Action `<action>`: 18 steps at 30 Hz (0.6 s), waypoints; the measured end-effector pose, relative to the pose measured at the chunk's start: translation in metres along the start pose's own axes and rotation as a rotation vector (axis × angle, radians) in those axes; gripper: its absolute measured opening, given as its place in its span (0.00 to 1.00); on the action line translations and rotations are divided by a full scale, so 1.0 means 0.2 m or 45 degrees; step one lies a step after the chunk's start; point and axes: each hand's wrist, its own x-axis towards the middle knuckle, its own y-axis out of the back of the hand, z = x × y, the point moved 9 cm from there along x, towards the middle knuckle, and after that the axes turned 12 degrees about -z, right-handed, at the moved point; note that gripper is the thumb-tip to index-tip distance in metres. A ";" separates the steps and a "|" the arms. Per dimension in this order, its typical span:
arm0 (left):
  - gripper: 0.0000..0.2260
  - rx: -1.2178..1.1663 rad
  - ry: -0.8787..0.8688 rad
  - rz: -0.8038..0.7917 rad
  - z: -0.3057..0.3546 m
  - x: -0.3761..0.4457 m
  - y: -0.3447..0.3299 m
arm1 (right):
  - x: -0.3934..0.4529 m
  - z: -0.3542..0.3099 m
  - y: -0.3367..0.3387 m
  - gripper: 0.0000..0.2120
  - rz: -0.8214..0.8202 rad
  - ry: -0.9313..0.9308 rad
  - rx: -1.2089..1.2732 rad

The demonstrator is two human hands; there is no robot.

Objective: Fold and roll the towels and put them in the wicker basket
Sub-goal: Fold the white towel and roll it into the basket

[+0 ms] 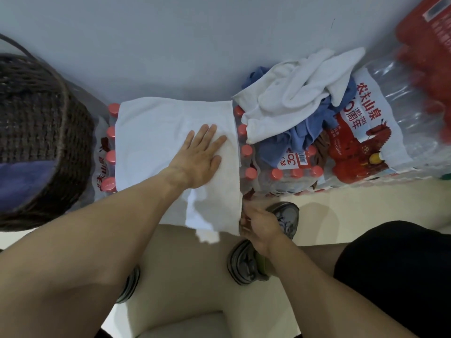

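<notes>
Atop shrink-wrapped bottles (111,152), left hand (199,157) presses flat, fingers wide, on the white towel (156,142); right hand (258,230) pinches its near-right edge; wicker basket (36,142) sits left.

Both forearms (102,240) are bare, with no sleeves or jewellery showing. Grey laced sneakers (285,215) cover the feet. Black shorts (395,276) sit at lower right.

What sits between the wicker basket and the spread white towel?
In the head view, a row of red-capped bottles stands between the wicker basket and the white towel.
</notes>
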 end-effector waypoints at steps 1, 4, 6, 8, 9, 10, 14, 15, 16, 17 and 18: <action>0.26 0.004 -0.002 -0.001 0.00 0.00 0.00 | 0.00 0.03 0.04 0.09 0.072 -0.031 -0.080; 0.26 0.010 -0.004 -0.003 0.01 0.01 0.00 | 0.02 -0.02 0.06 0.10 0.161 0.033 -0.207; 0.27 0.013 -0.003 -0.034 0.01 0.01 -0.01 | 0.06 -0.14 -0.02 0.09 0.138 0.160 -0.302; 0.29 0.024 0.002 -0.073 0.01 0.01 -0.02 | 0.09 -0.24 -0.10 0.10 0.094 0.237 -0.336; 0.31 0.029 0.002 -0.092 0.02 0.01 -0.01 | 0.10 -0.27 -0.12 0.10 0.073 0.238 -0.310; 0.32 0.028 0.001 -0.112 0.02 0.01 -0.01 | 0.12 -0.27 -0.13 0.10 0.043 0.220 -0.277; 0.33 -0.016 -0.004 -0.159 0.01 0.03 0.00 | 0.14 -0.19 -0.18 0.10 -0.212 0.118 -0.088; 0.33 -0.024 -0.004 -0.162 0.01 0.04 0.01 | 0.13 -0.16 -0.17 0.09 -0.233 0.079 -0.063; 0.33 -0.029 -0.002 -0.162 0.01 0.04 0.01 | 0.13 -0.13 -0.14 0.08 -0.203 0.031 -0.074; 0.33 -0.028 0.004 -0.160 0.01 0.04 0.01 | 0.12 -0.09 -0.09 0.07 -0.140 -0.025 -0.099; 0.33 -0.024 0.010 -0.154 0.01 0.05 0.00 | 0.12 -0.04 -0.03 0.06 -0.062 -0.082 -0.132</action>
